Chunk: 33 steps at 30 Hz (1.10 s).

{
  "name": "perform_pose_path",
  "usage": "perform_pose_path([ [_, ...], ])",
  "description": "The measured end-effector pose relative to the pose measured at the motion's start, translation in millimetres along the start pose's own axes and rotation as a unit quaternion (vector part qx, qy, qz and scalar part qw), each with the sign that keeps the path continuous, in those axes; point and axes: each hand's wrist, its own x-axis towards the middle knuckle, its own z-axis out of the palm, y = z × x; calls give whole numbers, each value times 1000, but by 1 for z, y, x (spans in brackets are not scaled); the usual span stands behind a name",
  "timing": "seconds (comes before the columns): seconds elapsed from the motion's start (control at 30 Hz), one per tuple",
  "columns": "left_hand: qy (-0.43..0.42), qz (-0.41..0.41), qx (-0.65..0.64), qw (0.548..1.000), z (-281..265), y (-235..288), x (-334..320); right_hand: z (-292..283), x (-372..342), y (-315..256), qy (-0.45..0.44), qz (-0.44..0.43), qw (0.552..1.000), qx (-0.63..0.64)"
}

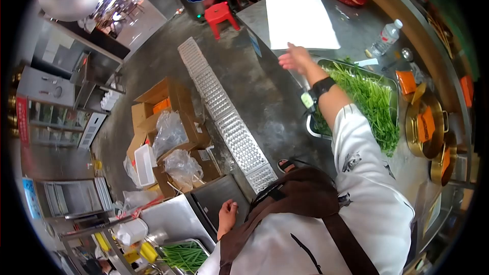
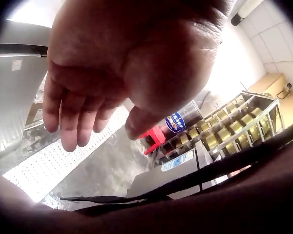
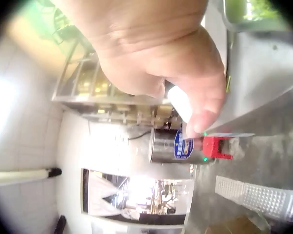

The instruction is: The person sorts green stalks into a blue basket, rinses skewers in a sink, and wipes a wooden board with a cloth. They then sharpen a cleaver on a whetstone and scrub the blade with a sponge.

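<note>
- Cardboard boxes [image 1: 193, 131] are sitting on the floor at the far left, well apart from both hands.
- A metal grating [image 1: 224, 112] is running along the floor between the boxes and the desk [image 1: 351, 28].
- The left hand [image 1: 227, 216] is hanging low beside the apron, well off the desk's left edge; its fingers are curving loosely and holding nothing that shows.
- The right hand [image 1: 295, 61] is hovering about the desk's left edge, its fingers stretching leftward, apart from the thumb; they appear to be gripping nothing, though whether they are touching anything I cannot tell.
- The white sheet-like thing [image 1: 300, 18] is lying flat near the desk's far left corner, just beyond the right hand on the thumb side. Its long axis is running away from the fingers toward the far edge, its near short end facing them. The right hand is clearly the nearer one.
- A metal tray [image 1: 396, 97] of leafy greens [image 1: 367, 102] is resting along the desk's left edge, nearer the body, with the right forearm crossing above its left side.
- A clear bottle [image 1: 387, 38] is standing further right, toward the desk's right edge.
</note>
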Motion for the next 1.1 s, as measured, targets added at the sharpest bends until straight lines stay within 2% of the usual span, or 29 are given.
perform_pose_path([
  [0.07,-8,17,20,1000,-6,-15,23,12,-28,10,-60,-10,998,-33],
  [0.17,-46,35,53,997,-24,-16,47,28,-94,23,-146,20,988,-49],
  [0.3,-157,46,68,984,-24,20,94,34,-191,56,-220,-5,967,-128],
  [0.37,-233,113,122,958,-28,17,133,30,-231,86,-254,6,952,-173],
  [0.43,-287,141,187,929,-24,49,148,20,-274,105,-238,42,945,-221],
  [0.5,-337,164,191,907,-14,52,189,0,-306,136,-182,92,955,-216],
  [0.6,-360,201,226,883,3,67,226,-47,-345,205,-47,117,988,-91],
  [0.67,-385,269,287,835,24,76,238,-78,-381,238,105,125,987,2],
  [0.7,-394,276,253,840,37,89,216,-91,-401,243,174,140,974,38],
  [0.73,-402,323,309,799,46,119,178,-107,-414,268,228,125,957,130],
  [0.77,-417,293,273,816,57,119,164,-125,-428,293,271,100,938,193],
  [0.8,-426,317,298,793,68,118,159,-140,-443,314,315,71,909,265],
  [0.83,-437,342,321,768,78,118,153,-145,-457,321,375,61,886,266],
  [0.9,-466,315,367,740,95,124,122,-152,-479,336,438,40,854,276],
  [0.97,-503,307,378,714,111,116,114,-158,-495,352,460,33,837,295],
  [1.03,-519,328,403,679,127,111,108,-162,-505,372,471,26,827,306],
  [1.1,-521,331,414,669,140,121,82,-171,-509,397,451,4,822,348],
])
